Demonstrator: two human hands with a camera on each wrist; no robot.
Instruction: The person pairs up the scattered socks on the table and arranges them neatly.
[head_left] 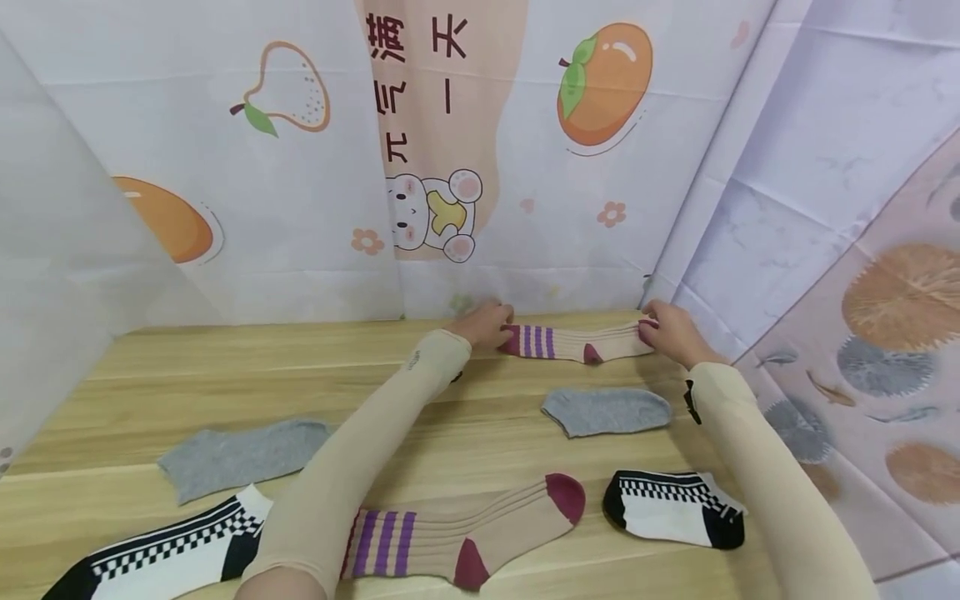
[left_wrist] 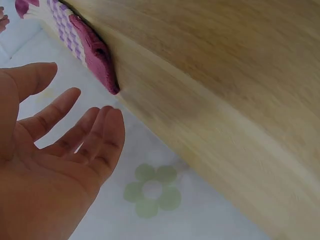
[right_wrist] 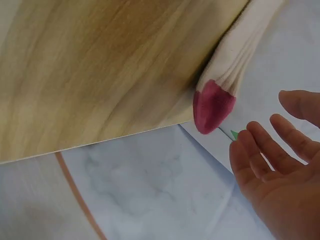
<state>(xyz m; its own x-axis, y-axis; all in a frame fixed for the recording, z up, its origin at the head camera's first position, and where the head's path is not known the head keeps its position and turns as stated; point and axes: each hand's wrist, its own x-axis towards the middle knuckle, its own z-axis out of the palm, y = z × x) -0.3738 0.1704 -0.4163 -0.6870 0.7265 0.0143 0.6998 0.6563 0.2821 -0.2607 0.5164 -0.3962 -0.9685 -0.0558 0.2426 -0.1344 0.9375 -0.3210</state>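
Observation:
A beige sock with purple stripes and maroon toe and heel (head_left: 570, 342) lies flat along the table's far edge. By its cuff is my left hand (head_left: 483, 323); in the left wrist view the fingers of that hand (left_wrist: 65, 130) are loosely bent and apart from the maroon cuff (left_wrist: 100, 57). Near the maroon toe (right_wrist: 213, 106) my right hand (head_left: 677, 332) is held with fingers spread and nothing between them, as the right wrist view shows. Just below that sock lies a grey ankle sock (head_left: 607, 412).
Closer in lie a second striped beige sock (head_left: 442, 537), a black-and-white checkered sock (head_left: 675, 506), another checkered sock (head_left: 176, 546) and another grey sock (head_left: 240, 454). My left sleeve partly covers the left ones. Printed curtains (head_left: 300, 208) hang behind the wooden table (head_left: 225, 367) and to its right.

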